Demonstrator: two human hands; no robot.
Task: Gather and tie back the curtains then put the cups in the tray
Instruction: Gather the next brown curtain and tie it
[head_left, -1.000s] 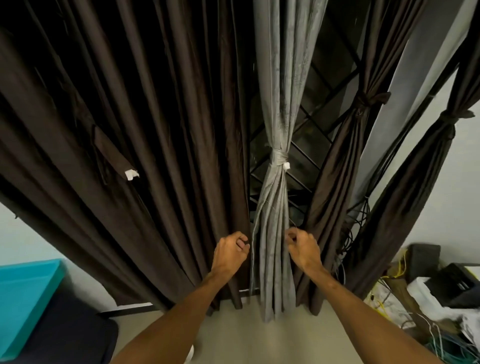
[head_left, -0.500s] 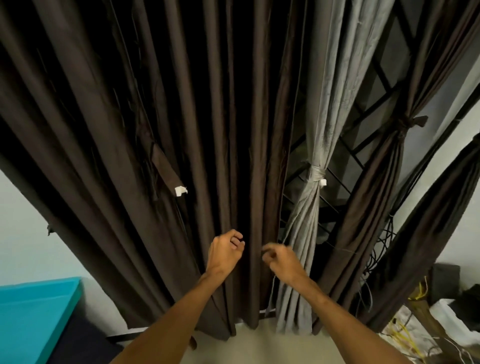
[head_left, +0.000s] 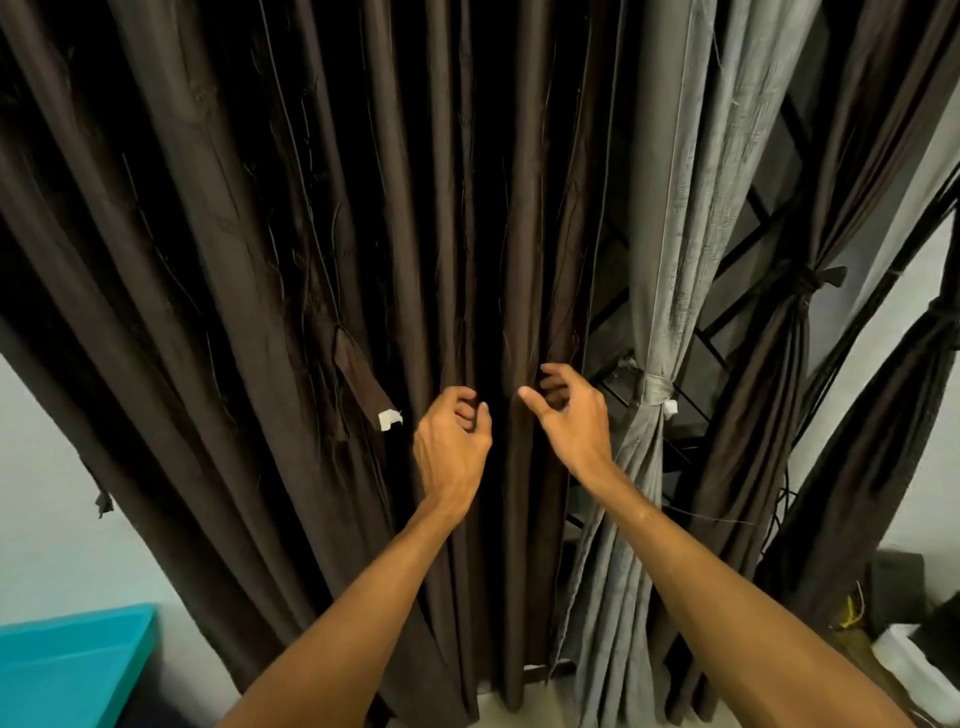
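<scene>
A loose dark brown curtain (head_left: 291, 260) hangs spread across the left and middle. Its tie-back strap (head_left: 363, 387), with a white tag at its end, dangles in front of the folds. My left hand (head_left: 452, 447) is just right of the strap, close to the folds, with its fingers curled and nothing in them. My right hand (head_left: 569, 415) is at the curtain's right edge, fingers spread and half bent, thumb and fingertips at a fold. A grey curtain (head_left: 660, 312) to the right is gathered and tied. No cups are in view.
Two more brown curtains (head_left: 795, 332) (head_left: 914, 395) at the right are tied back, with a dark window grille (head_left: 737, 270) behind them. A teal flat surface (head_left: 67, 670) sits at bottom left. Cables and boxes (head_left: 893, 623) clutter the floor at bottom right.
My view and both hands have shifted left from the tied grey curtain to the loose brown one. Both hands rose, and my right hand's fingers spread out of a curl.
</scene>
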